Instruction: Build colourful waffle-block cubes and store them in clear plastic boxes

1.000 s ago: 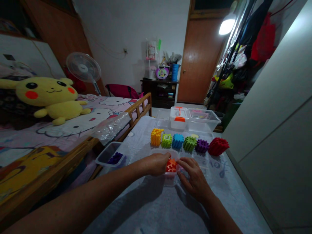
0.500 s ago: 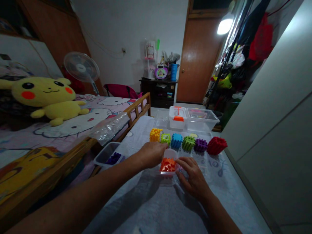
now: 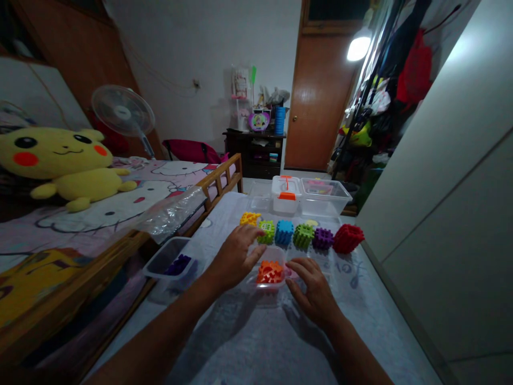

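Head view: A person's two hands flank a small clear tub (image 3: 278, 253) of orange pieces (image 3: 270, 271) on a cloth-covered table (image 3: 256, 342). The tub sits mid-table. Its longer side appears to run away from the person toward a row of toy cubes, with the orange pieces heaped at its near end. The left hand (image 3: 236, 255) hovers open over the tub's left rim, fingers stretched toward the yellow cube (image 3: 250, 217) and light green cube (image 3: 266, 231), holding nothing. The right hand (image 3: 315, 286) lies flat with fingers spread, empty, its fingertips at the tub's right wall. The row continues rightward with a blue cube (image 3: 284, 232), dark green cube (image 3: 303, 235), purple cube (image 3: 323, 238) and red cube (image 3: 348, 238), with two larger clear bins (image 3: 324, 195) behind them. A second tub (image 3: 170, 262) with purple pieces sits at the table's left edge, beside the bed (image 3: 120, 198), where a yellow plush toy (image 3: 60, 160) lies. The left fingers cover part of the yellow cube, and the tub's clear walls are hard to trace in the dim light.
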`<state>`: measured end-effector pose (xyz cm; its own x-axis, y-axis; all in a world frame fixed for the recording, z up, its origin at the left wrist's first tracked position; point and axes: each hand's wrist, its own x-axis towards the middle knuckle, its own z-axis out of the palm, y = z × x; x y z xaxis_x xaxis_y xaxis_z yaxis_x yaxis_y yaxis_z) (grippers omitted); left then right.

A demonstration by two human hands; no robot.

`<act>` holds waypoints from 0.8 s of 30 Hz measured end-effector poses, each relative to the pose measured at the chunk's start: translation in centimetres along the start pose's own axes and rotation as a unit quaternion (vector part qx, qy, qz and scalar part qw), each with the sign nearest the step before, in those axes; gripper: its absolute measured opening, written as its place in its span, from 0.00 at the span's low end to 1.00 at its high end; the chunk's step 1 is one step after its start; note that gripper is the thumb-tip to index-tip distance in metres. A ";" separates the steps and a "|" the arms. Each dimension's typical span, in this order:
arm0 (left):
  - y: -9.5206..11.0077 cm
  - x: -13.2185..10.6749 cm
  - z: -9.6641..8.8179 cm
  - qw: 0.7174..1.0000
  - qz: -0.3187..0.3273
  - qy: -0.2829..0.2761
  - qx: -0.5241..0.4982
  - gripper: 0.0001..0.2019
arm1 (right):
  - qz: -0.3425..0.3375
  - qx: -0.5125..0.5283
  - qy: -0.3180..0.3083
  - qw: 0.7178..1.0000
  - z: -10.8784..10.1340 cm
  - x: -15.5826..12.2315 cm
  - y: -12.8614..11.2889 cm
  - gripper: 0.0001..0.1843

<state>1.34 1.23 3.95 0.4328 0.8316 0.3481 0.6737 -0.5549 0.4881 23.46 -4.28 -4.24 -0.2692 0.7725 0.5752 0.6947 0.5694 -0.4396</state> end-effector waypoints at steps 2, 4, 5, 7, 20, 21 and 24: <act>-0.5 -2.1 1.0 0.998 -0.009 0.036 -0.053 0.20 | 0.008 -0.001 0.012 1.000 0.0 0.0 0.1 0.12; -1.4 -4.1 2.2 0.992 -0.020 0.066 -0.102 0.32 | 0.015 -0.003 0.027 1.000 0.0 0.1 0.3 0.12; -1.9 -4.9 2.9 0.990 -0.025 0.074 -0.118 0.37 | 0.019 -0.004 0.034 0.999 -0.1 0.1 0.5 0.12; -2.9 -6.0 4.3 0.983 -0.052 0.085 -0.152 0.48 | 0.026 -0.006 0.046 0.999 -0.1 0.0 0.8 0.12; -6.0 -7.1 7.0 0.942 -0.129 0.054 -0.304 0.60 | 0.024 0.006 -0.002 1.000 0.0 -0.2 1.3 0.12; -6.0 -7.1 7.1 0.941 -0.130 0.052 -0.307 0.60 | 0.022 0.008 -0.006 1.000 0.0 -0.2 1.3 0.13; -6.1 -7.2 7.2 0.943 -0.123 0.047 -0.304 0.59 | 0.015 -0.002 0.003 1.000 0.1 -0.3 1.1 0.20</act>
<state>-1.57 -1.17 -7.24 0.2337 0.9473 0.2189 0.2659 -0.2788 0.9228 24.21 -3.86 -4.98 -0.2444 0.7872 0.5663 0.7053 0.5451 -0.4533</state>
